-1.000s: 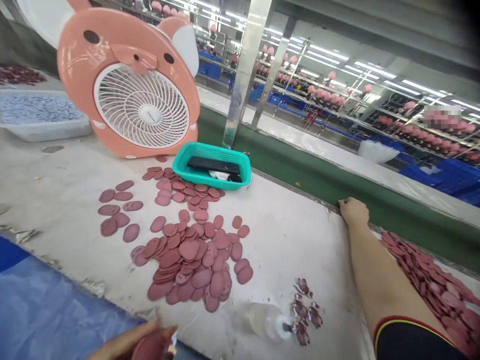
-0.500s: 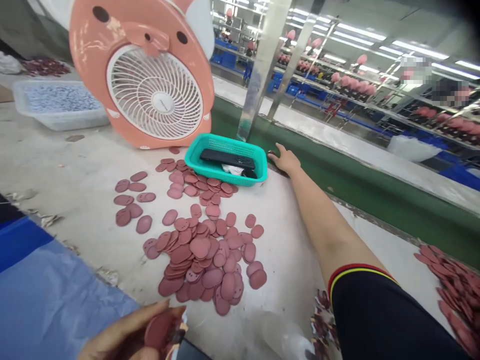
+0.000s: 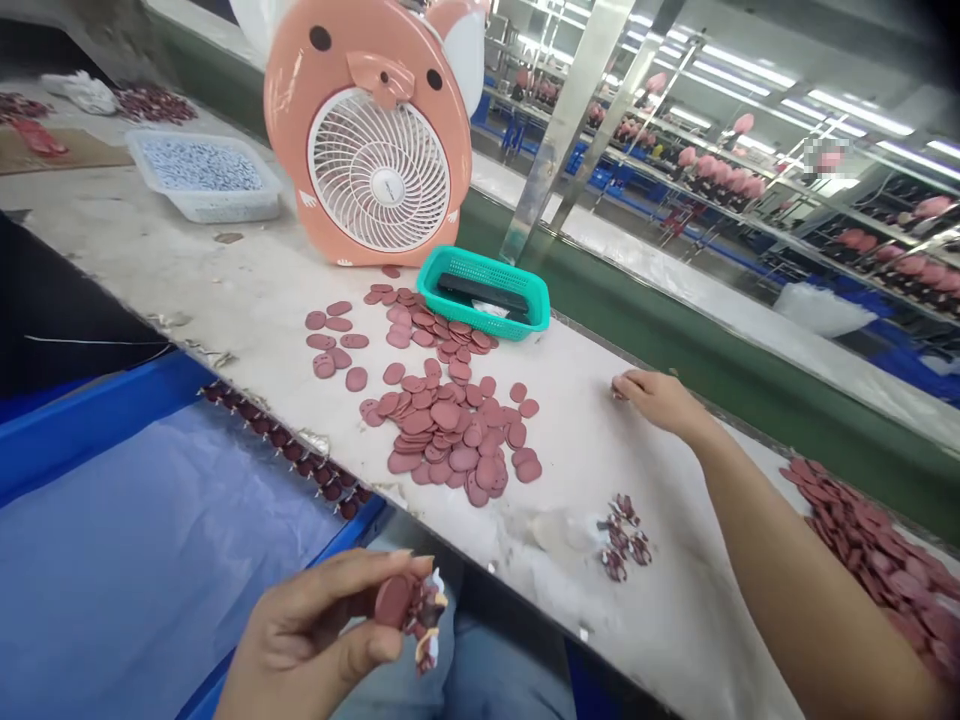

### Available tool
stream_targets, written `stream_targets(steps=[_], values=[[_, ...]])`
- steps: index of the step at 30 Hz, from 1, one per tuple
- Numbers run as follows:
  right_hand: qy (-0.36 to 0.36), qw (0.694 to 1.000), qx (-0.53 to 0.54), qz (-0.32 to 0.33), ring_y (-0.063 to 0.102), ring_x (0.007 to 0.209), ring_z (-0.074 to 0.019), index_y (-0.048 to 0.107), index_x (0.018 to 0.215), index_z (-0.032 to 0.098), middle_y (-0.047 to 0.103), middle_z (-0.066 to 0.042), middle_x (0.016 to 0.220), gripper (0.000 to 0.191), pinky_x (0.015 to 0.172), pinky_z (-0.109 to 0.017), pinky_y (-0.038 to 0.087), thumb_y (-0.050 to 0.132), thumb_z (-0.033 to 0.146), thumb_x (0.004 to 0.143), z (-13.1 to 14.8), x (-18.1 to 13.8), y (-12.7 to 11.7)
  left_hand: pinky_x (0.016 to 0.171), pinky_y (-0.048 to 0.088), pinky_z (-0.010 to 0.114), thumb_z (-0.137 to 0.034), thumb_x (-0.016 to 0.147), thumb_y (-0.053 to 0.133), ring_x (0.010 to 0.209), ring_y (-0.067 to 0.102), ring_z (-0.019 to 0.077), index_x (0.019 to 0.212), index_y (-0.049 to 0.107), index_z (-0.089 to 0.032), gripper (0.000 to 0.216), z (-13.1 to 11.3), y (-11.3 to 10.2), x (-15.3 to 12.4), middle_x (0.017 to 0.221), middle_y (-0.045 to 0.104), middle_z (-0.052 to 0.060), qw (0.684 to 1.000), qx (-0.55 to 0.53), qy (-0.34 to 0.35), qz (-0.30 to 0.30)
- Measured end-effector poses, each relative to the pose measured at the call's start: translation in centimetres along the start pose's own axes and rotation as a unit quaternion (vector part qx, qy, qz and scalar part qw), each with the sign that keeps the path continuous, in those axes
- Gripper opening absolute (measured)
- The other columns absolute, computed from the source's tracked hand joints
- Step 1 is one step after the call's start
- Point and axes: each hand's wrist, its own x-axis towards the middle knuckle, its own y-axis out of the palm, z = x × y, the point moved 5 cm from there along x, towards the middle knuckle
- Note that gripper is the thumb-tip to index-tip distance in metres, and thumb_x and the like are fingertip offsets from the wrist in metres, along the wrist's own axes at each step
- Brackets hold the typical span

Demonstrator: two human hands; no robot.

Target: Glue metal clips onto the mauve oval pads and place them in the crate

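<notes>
While your left hand (image 3: 330, 635) pinches the disc (image 3: 394, 600) past the near edge of the worktop (image 3: 187, 285), a slack thumb could drop it; your right hand (image 3: 660, 400) lies curled farther right, grip unclear.

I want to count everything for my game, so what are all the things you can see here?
fan: one, pink with a white grille, back of the table
basket: one, teal, right of the fan
flat thing: one, black, inside the basket
oval discs: many, dusty red, heaped mid-table
more discs: many, dusty red, right edge
tray: one, clear, bluish bits inside, far left
small pieces: one cluster, dark, near the table's front edge
bin: one, blue, lower left
belt: one, green, behind the table
left hand: pinches a held disc and a small part
right hand: rests on the table, right of the heap
</notes>
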Motion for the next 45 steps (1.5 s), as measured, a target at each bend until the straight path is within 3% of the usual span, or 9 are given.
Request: stream_targets(steps=[4, 8, 12, 16, 25, 32, 38, 41, 45], values=[[-0.010, 1.000, 0.027, -0.002, 0.071, 0.080, -0.0205, 0.073, 0.083, 0.019, 0.076, -0.004, 0.088, 0.028, 0.075, -0.034, 0.055, 0.060, 0.041, 0.095, -0.7, -6.5, -0.5, 0.064, 0.059, 0.025, -0.052, 0.042, 0.097, 0.068, 0.073, 0.0216, 0.072, 0.085, -0.035, 0.036, 0.5, -0.3, -2.0, 0.077, 0.083, 0.004, 0.998, -0.050, -0.019, 0.023], [-0.003, 0.985, 0.073, -0.154, 0.069, 0.101, -0.0292, 0.074, 0.103, 0.021, 0.074, -0.011, 0.114, 0.033, 0.081, -0.039, 0.053, 0.054, 0.046, 0.094, 1.3, -13.2, -2.4, 0.049, 0.053, 0.017, -0.053, 0.045, 0.096, 0.053, 0.064, 0.0118, 0.080, 0.085, -0.027, 0.045, 1.6, 0.3, -3.3, 0.065, 0.077, 0.002, 0.977, -0.152, -0.136, 0.063], [-0.106, 0.938, 0.196, -0.267, 0.069, 0.080, -0.0194, 0.072, 0.099, 0.027, 0.075, -0.003, 0.091, 0.018, 0.072, -0.031, 0.054, 0.058, 0.038, 0.096, 8.7, -22.0, -1.9, 0.042, 0.048, 0.014, -0.049, 0.042, 0.098, 0.047, 0.057, 0.0057, 0.084, 0.084, -0.019, 0.053, 2.7, 0.8, -4.2, 0.061, 0.072, 0.000, 0.936, -0.203, -0.274, 0.088], [-0.266, 0.886, 0.347, -0.155, 0.068, 0.074, -0.0142, 0.073, 0.098, 0.026, 0.073, 0.001, 0.082, 0.013, 0.067, -0.026, 0.054, 0.066, 0.018, 0.092, 17.5, -26.9, 1.4, 0.042, 0.049, 0.013, -0.047, 0.048, 0.097, 0.047, 0.056, 0.0050, 0.089, 0.083, -0.016, 0.053, 3.1, 0.7, -4.8, 0.056, 0.066, -0.003, 0.920, -0.212, -0.310, 0.112], [-0.247, 0.843, 0.474, -0.052, 0.059, 0.065, -0.0112, 0.076, 0.108, 0.026, 0.068, 0.002, 0.076, 0.021, 0.061, -0.022, 0.050, 0.075, 0.026, 0.087, 20.9, -27.7, 4.6, 0.042, 0.050, 0.014, -0.048, 0.060, 0.092, 0.049, 0.054, 0.0063, 0.074, 0.081, -0.019, 0.034, 4.1, 0.6, -5.2, 0.063, 0.064, -0.001, 0.920, -0.198, -0.276, 0.197], [-0.246, 0.842, 0.477, -0.055, 0.057, 0.061, -0.0101, 0.077, 0.099, 0.020, 0.068, 0.001, 0.073, 0.018, 0.056, -0.020, 0.049, 0.076, 0.018, 0.081, 21.2, -28.2, 5.5, 0.047, 0.051, 0.016, -0.051, 0.069, 0.086, 0.056, 0.053, 0.0083, 0.096, 0.082, -0.018, 0.042, 4.8, 0.1, -5.2, 0.075, 0.067, 0.004, 0.931, -0.162, -0.233, 0.228], [-0.268, 0.850, 0.419, -0.173, 0.059, 0.058, -0.0124, 0.072, 0.100, 0.022, 0.067, 0.001, 0.070, 0.016, 0.054, -0.025, 0.052, 0.072, 0.016, 0.085, 21.7, -27.9, 6.1, 0.049, 0.054, 0.021, -0.057, 0.070, 0.083, 0.069, 0.063, 0.0162, 0.108, 0.078, -0.023, 0.051, 4.5, -0.2, -4.5, 0.090, 0.073, 0.007, 0.962, -0.116, -0.186, 0.164], [-0.300, 0.850, 0.326, -0.284, 0.062, 0.061, -0.0162, 0.068, 0.107, 0.020, 0.070, -0.003, 0.074, 0.021, 0.054, -0.029, 0.054, 0.069, 0.012, 0.087, 22.3, -28.1, 7.1, 0.049, 0.051, 0.019, -0.046, 0.063, 0.091, 0.065, 0.060, 0.0141, 0.089, 0.077, -0.024, 0.037, 3.8, -1.3, -3.8, 0.088, 0.073, 0.004, 0.992, -0.090, -0.075, 0.049], [-0.356, 0.838, 0.248, -0.330, 0.061, 0.059, -0.0184, 0.067, 0.112, 0.015, 0.071, -0.006, 0.073, 0.024, 0.051, -0.032, 0.051, 0.065, 0.010, 0.089, 23.9, -27.7, 9.2, 0.046, 0.047, 0.019, -0.039, 0.060, 0.093, 0.057, 0.055, 0.0121, 0.070, 0.072, -0.020, 0.030, 3.4, -1.8, -3.2, 0.084, 0.075, 0.005, 0.997, -0.060, -0.018, 0.034]])
